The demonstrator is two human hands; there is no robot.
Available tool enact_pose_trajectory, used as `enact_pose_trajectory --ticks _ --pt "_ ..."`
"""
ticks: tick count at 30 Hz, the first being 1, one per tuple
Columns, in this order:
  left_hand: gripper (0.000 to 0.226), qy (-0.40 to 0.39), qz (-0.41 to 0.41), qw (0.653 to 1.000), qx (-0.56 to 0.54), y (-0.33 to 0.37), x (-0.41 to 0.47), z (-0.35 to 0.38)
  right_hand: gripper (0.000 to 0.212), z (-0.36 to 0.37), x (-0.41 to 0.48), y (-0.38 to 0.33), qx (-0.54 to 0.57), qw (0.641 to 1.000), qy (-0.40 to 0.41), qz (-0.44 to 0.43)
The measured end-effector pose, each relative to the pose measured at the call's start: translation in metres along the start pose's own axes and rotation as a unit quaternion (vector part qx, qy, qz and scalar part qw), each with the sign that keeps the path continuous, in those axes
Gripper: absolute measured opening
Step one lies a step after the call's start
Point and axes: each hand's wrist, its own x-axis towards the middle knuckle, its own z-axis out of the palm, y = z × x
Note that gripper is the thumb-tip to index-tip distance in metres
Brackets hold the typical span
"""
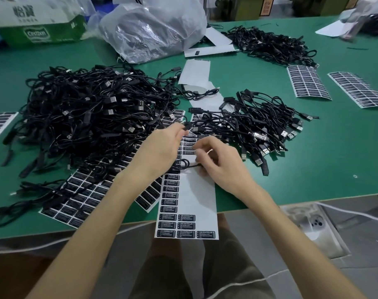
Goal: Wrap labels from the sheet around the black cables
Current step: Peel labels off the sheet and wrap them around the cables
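The black cable [182, 163] lies looped on the label sheet [196, 197] at the centre, between my hands. My left hand [162, 147] pinches a cable end at its fingertips, toward 12 o'clock. The loop's tail runs under my right hand [220, 162], whose fingers are curled; I cannot tell whether they grip it. The big cable heap [86, 108] sits at 10 o'clock and a smaller heap [259, 121] at 2 o'clock, on the green table [324, 165].

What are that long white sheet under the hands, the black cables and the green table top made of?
Label sheet: looks like smooth coated backing paper, plain white where labels are gone. Black cables: likely matte rubber or plastic jackets, with metal plug ends glinting. Table: green matte mat, possibly rubber; uncertain.
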Motion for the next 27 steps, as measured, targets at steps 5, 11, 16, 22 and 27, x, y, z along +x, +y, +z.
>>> enact_pose_trajectory --ticks 5,11,16,22,27 --pt "0.023 -0.052 0.016 0.995 0.087 -0.008 0.002 0.019 0.019 -0.001 0.0 -0.001 0.017 1.0 -0.005 0.008" --pt "0.053 -0.072 0.008 0.996 0.054 -0.018 0.008 0.019 0.021 -0.001 0.003 0.0 0.018 1.0 0.005 0.008" --pt "0.06 -0.073 0.013 0.994 0.085 -0.018 0.01 0.022 0.025 -0.001 0.006 0.004 -0.02 0.998 0.054 0.004" --pt "0.056 -0.052 0.03 0.993 0.105 -0.018 0.008 0.026 0.023 -0.001 0.007 0.014 -0.105 0.992 0.065 0.027" --pt "0.034 -0.013 0.028 0.997 0.074 -0.02 0.003 0.03 0.023 0.0 0.008 0.016 -0.149 0.988 0.047 0.016"
